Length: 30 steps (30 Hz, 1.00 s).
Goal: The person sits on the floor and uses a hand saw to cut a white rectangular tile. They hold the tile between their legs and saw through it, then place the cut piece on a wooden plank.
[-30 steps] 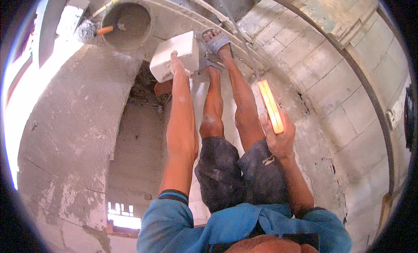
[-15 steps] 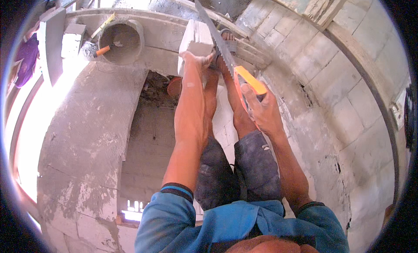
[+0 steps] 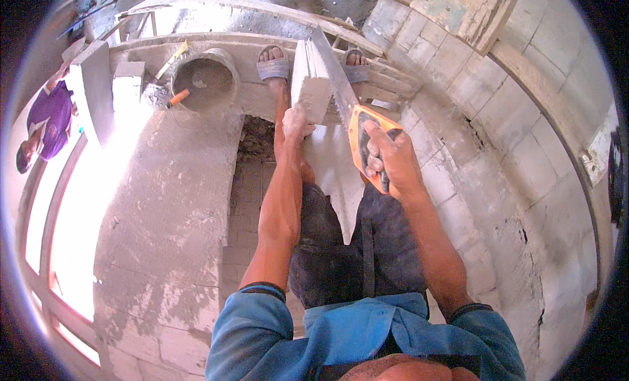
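Note:
My right hand [image 3: 392, 159] is wrapped round the orange and black handle of a handsaw [image 3: 337, 79]. Its toothed blade points away from me and runs along the right side of a pale masonry block [image 3: 314, 96], close to or touching it; I cannot tell which. The fingers of my left hand [image 3: 298, 123] are closed on the near left end of this block, which stands out beyond my knees between my sandalled feet. A pale, pointed slab-like surface [image 3: 337, 178] shows between my legs, below the block.
Left of my feet stands a round bucket [image 3: 234, 76] with an orange-handled tool [image 3: 177, 98] at its rim. Past it are a pale block [image 3: 128, 83] and an upright slab [image 3: 93, 93]. Another person in purple [image 3: 52, 122] is at far left. A block wall [image 3: 511, 145] rises on my right.
The saw has turned so its handle shows flat side on, and its blade lies nearer the block. My left foot has come into view, and the view has shifted slightly.

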Each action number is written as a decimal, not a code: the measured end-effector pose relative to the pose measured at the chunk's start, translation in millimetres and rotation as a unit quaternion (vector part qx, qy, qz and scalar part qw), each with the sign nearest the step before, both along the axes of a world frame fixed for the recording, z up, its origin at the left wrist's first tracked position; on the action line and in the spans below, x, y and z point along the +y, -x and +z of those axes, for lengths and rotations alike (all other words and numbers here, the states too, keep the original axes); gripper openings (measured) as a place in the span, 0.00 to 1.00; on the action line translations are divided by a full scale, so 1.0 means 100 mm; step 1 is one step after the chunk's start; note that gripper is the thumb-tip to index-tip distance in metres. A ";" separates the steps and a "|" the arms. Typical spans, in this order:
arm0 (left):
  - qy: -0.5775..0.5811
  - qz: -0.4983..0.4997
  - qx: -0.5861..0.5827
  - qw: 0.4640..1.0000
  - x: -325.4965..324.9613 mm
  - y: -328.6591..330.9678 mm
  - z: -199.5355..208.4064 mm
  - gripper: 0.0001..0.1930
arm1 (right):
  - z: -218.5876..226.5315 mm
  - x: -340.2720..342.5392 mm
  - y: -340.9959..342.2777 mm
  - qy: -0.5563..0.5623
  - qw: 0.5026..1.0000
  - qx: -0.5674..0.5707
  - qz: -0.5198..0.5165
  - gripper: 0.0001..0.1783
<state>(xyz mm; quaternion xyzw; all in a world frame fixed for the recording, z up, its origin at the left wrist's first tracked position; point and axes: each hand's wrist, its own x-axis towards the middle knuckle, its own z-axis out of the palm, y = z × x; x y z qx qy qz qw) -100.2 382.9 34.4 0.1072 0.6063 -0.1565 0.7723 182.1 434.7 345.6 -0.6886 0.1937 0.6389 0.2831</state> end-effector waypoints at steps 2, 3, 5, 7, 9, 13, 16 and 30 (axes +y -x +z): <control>-0.099 -0.333 0.113 0.931 0.34 -0.75 0.29 0.53 | 0.00 -0.06 -0.02 0.054 0.998 -0.043 -0.001 0.16; -0.199 -0.366 0.117 0.902 0.36 -0.91 0.51 0.53 | 0.04 0.03 0.02 0.029 0.998 -0.059 -0.014 0.18; -0.344 -0.452 0.109 0.816 0.33 -0.92 0.56 0.57 | 0.09 0.13 0.16 0.056 0.996 -0.066 -0.009 0.19; -0.290 -0.399 0.068 0.867 0.34 -0.81 0.35 0.58 | 0.10 0.18 0.32 0.068 0.995 -0.067 0.002 0.19; -0.253 -0.359 0.029 0.898 0.36 -0.80 0.18 0.59 | 0.17 0.24 0.45 0.079 0.994 -0.072 0.021 0.19; -0.269 -0.343 0.021 0.900 0.29 -0.78 0.08 0.60 | 0.21 0.31 0.67 0.082 0.989 -0.110 0.061 0.19; -0.280 -0.338 0.006 0.898 0.23 -0.85 0.01 0.61 | 0.15 0.30 0.69 0.093 0.986 -0.121 0.067 0.18; -0.261 -0.332 0.045 0.905 0.29 -0.88 0.09 0.60 | -0.91 0.76 0.33 0.051 0.988 -0.085 0.115 0.15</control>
